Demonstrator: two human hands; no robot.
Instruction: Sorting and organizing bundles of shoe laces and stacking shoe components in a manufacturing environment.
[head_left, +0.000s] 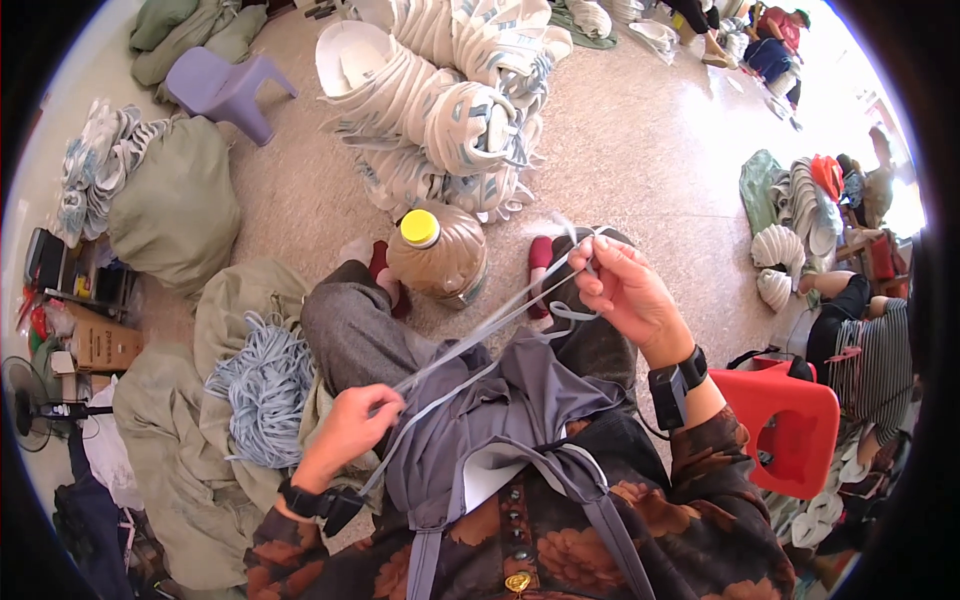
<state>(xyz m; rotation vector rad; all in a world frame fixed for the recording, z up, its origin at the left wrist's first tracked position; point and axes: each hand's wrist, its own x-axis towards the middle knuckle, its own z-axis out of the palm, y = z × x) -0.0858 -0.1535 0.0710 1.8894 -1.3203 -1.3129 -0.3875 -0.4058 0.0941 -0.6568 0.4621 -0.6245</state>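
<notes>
Pale blue-grey shoelaces [478, 338] run stretched across my lap from one hand to the other. My right hand [638, 298], raised over my right knee, pinches their far ends between thumb and fingers, and a loose loop hangs below it. Down on the left, my left hand [350, 428] is closed round the laces at the other end, and a strand trails from there past the wrist. A big tangled heap of the same laces [265, 395] lies on olive cloth [165, 450] beside my left leg. A grey apron [440, 440] covers my lap.
A large brown-tinted bottle with a yellow cap [420, 229] stands between my feet. Beyond it rise stacks of nested white shoe uppers [440, 115]. A purple stool [215, 85] and stuffed olive sack [175, 205] are at left, a red stool [815, 420] at right. Other people sit farther off.
</notes>
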